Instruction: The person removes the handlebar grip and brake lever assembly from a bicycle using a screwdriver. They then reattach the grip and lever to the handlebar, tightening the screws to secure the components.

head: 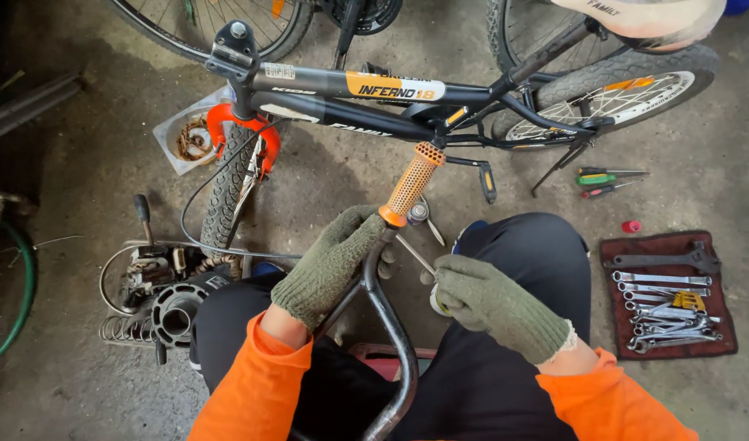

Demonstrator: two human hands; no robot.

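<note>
While the left hand [329, 265], in a green knitted glove, was wrapped tight round the black handlebar [388, 327] just below its orange grip [412, 184], the right hand [493, 304] pinched a thin screwdriver [414, 254] whose tip lay against the bar near the grip's lower end. The grip sat fully on the bar, so loosening it looked barely begun to me. The bar rested across the person's lap, clear of the black bicycle [391, 102] lying ahead on the concrete with no bar on its stem. Further out, a roll of spanners [667, 298] lay open to the right, untouched, and engine parts [158, 298] to the left.
</note>
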